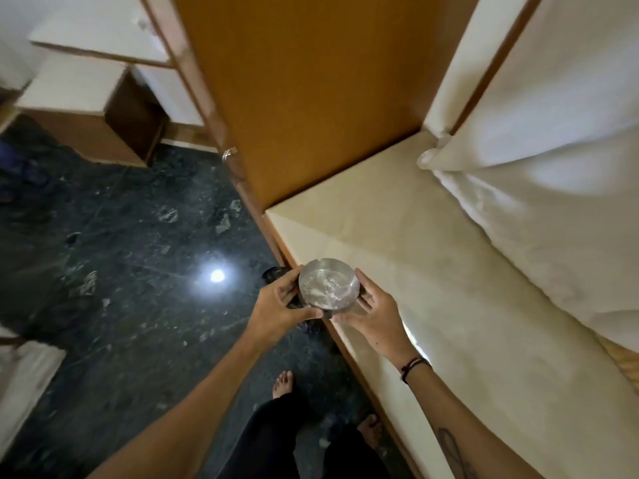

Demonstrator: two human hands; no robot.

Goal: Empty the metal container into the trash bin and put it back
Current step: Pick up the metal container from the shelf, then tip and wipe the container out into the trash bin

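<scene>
A round metal container [326,284], shiny with notches in its rim and pale ash-like residue inside, is held upright above the edge of a cream bench. My left hand [280,305] grips its left side, thumb under the near rim. My right hand [371,311] cups its right side, fingers spread along the wall. A dark round object [275,273] shows on the floor just behind my left hand, mostly hidden; I cannot tell whether it is the trash bin.
The cream bench top [432,271] with a wooden edge runs along the right, a white pillow [539,181] on it. An orange-brown wooden panel [311,91] stands behind. Dark stone floor [121,254] lies left, a low wooden table [86,108] at the far left. My bare feet [283,383] are below.
</scene>
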